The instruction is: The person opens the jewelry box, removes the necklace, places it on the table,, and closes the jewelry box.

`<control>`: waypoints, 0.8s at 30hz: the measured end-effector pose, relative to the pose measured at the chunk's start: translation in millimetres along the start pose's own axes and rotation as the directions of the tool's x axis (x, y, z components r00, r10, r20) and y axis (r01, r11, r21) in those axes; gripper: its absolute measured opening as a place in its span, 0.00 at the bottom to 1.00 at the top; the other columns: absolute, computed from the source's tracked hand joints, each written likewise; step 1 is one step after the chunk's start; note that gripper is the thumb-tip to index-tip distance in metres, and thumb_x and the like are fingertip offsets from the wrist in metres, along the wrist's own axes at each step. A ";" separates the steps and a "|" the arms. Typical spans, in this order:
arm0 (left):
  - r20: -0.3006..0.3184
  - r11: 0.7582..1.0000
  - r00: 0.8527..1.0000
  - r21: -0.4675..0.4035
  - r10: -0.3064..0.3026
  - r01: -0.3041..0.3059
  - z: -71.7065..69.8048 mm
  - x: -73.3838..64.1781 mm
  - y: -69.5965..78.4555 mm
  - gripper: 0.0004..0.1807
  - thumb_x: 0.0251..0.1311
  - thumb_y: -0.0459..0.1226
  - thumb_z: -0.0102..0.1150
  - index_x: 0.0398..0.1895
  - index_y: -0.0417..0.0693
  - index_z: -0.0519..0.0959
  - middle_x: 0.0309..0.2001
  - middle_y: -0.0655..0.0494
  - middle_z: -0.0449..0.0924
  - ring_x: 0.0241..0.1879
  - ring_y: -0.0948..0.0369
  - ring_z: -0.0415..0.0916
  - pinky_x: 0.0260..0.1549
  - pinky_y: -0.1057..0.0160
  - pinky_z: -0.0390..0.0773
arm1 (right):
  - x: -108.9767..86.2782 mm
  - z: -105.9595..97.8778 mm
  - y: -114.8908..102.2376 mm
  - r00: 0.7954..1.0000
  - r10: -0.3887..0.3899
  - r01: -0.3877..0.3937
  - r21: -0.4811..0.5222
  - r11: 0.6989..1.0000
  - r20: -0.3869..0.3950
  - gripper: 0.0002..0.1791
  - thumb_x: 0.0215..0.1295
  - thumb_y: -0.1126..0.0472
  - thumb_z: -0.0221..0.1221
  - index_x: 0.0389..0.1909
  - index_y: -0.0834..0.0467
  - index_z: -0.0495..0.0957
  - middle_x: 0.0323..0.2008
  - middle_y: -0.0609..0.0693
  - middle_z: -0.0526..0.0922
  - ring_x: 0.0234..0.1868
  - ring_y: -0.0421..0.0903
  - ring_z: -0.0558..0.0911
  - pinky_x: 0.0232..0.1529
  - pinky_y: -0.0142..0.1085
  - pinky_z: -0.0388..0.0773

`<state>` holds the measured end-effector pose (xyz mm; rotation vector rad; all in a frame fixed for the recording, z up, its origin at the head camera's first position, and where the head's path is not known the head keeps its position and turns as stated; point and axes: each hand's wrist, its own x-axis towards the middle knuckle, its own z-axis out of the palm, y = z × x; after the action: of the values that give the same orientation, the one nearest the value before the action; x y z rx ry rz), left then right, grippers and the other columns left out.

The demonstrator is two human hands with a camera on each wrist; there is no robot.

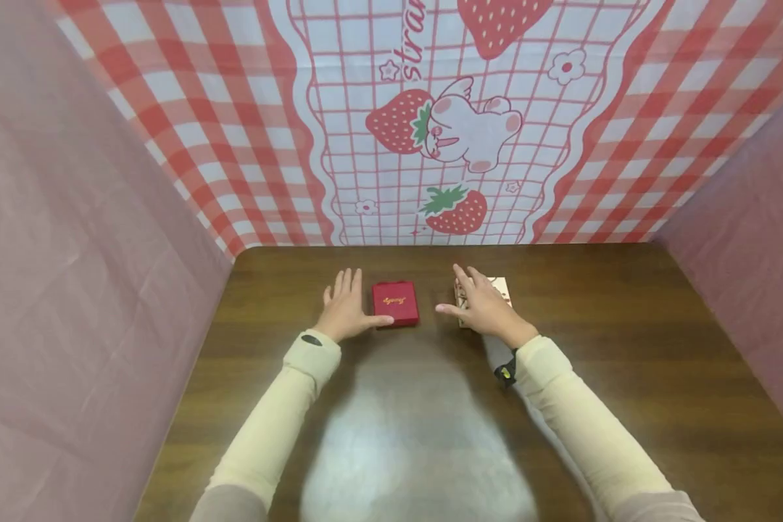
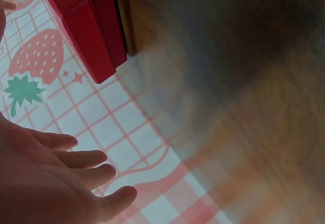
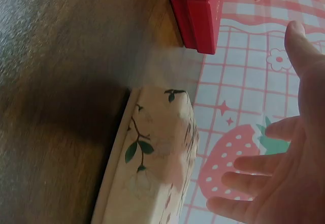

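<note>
A small red box (image 1: 394, 303) with gold lettering on its lid lies on the wooden table. My left hand (image 1: 344, 307) is just left of it with fingers extended, the thumb reaching over the box's near edge in the head view; whether it touches cannot be told. In the left wrist view, the left fingers (image 2: 94, 176) are spread apart from the red box (image 2: 89, 23). To the right, a cream box (image 3: 147, 158) with a leafy branch print is partly hidden in the head view beneath my right hand (image 1: 486, 307). That hand's fingers are extended and hold nothing.
The brown table (image 1: 424, 428) carries both boxes near its back edge, with a gap between them. Behind rises a red-and-white strawberry cloth (image 1: 346, 159). Pinkish cloth walls (image 1: 85, 261) flank both sides. A black strap (image 1: 505, 371) is on the right wrist.
</note>
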<state>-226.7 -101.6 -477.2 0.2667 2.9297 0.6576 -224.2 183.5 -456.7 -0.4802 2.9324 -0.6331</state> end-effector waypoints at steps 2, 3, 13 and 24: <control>0.019 1.000 1.000 -0.023 -0.003 0.004 2.3 -0.8 -1.2 0.68 0.44 0.67 0.66 0.77 0.40 0.43 0.78 0.38 0.42 0.78 0.44 0.37 0.72 0.37 0.44 | -0.1 2.4 -0.9 1.000 -0.019 0.019 -0.001 1.000 0.003 0.54 0.60 0.36 0.60 0.76 0.62 0.48 0.71 0.74 0.54 0.71 0.71 0.58 0.68 0.63 0.59; 0.025 0.999 1.000 -0.035 -0.004 0.005 3.2 -1.4 -1.6 0.68 0.44 0.66 0.67 0.77 0.40 0.43 0.78 0.38 0.43 0.78 0.44 0.38 0.72 0.37 0.44 | 0.3 3.5 -1.4 1.000 -0.030 0.030 -0.004 1.000 0.001 0.54 0.60 0.36 0.61 0.76 0.62 0.48 0.71 0.74 0.55 0.71 0.70 0.58 0.69 0.61 0.59; 0.034 0.996 0.999 -0.086 0.012 -0.009 6.2 -0.7 -4.9 0.65 0.45 0.61 0.70 0.77 0.41 0.45 0.77 0.41 0.47 0.77 0.46 0.46 0.71 0.38 0.52 | 12.9 6.3 -11.0 0.996 -0.083 0.083 -0.021 0.996 -0.005 0.55 0.58 0.34 0.61 0.76 0.60 0.51 0.71 0.70 0.59 0.71 0.66 0.61 0.70 0.58 0.60; 0.070 0.995 0.997 -0.100 0.021 -0.014 13.6 3.7 -2.2 0.64 0.44 0.57 0.73 0.77 0.40 0.46 0.77 0.41 0.49 0.76 0.47 0.47 0.70 0.38 0.54 | 21.5 19.4 -17.7 0.992 -0.126 0.125 -0.043 0.991 -0.014 0.53 0.56 0.35 0.63 0.74 0.63 0.55 0.69 0.69 0.62 0.69 0.66 0.65 0.69 0.57 0.62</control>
<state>-228.5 -97.3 -490.7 0.2995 2.8202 0.7772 -236.4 153.8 -467.7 -0.6713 2.9543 -0.5931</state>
